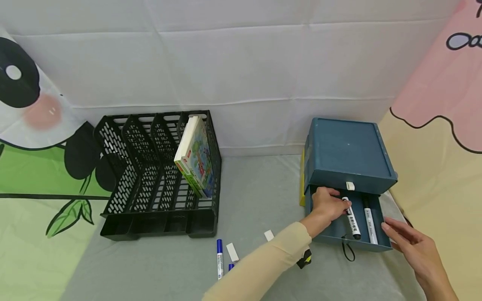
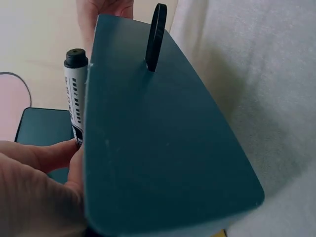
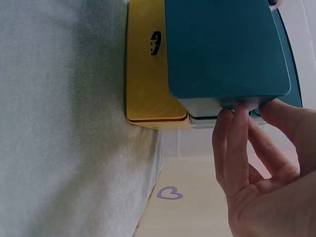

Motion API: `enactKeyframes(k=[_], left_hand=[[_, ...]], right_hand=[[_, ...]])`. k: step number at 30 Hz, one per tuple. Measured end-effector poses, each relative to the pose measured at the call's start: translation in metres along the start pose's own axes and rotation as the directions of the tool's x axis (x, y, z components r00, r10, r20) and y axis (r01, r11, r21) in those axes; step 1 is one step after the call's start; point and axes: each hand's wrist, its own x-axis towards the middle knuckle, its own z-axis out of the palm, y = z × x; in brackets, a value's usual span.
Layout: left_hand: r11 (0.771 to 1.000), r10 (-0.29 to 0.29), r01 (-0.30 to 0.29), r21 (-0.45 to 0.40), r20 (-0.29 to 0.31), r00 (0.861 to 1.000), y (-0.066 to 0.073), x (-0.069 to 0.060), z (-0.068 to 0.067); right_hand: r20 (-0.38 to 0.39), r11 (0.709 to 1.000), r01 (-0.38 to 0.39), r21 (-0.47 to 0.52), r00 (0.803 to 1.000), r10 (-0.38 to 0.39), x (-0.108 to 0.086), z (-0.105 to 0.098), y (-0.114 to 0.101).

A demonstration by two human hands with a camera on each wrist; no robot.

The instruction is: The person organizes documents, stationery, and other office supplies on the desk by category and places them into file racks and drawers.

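Note:
A blue-grey drawer stands pulled out below the cabinet's upper drawer. Over its inside, my left hand pinches a whiteboard marker with a white barrel and black end. The left wrist view shows thumb and finger on the low part of this marker, behind the drawer front. A second white marker lies along the drawer's right side. My right hand touches the drawer's right side wall; in the right wrist view its fingers are nearly straight against it.
A yellow drawer sits underneath. A black loop hangs from the drawer front. Left stands a black mesh file rack holding books. Blue-capped markers and white blocks lie on the grey tabletop.

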Motion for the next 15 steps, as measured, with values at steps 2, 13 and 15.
enactKeyframes(k=[2,13,15], left_hand=[[1.000,0.004,-0.004,0.021,-0.017,1.000,-0.001,0.001,0.004],[0.993,0.020,-0.014,0.116,-0.046,0.999,-0.008,0.005,0.020],[0.992,0.015,-0.009,0.125,-0.046,0.999,-0.009,0.005,0.023]], right_hand=[[0.004,1.000,0.008,0.003,1.000,-0.008,-0.001,0.000,-0.002],[0.004,0.999,-0.031,-0.024,1.000,0.031,0.000,-0.001,-0.006],[0.005,0.999,-0.035,-0.021,0.999,0.036,0.000,-0.001,-0.006]])
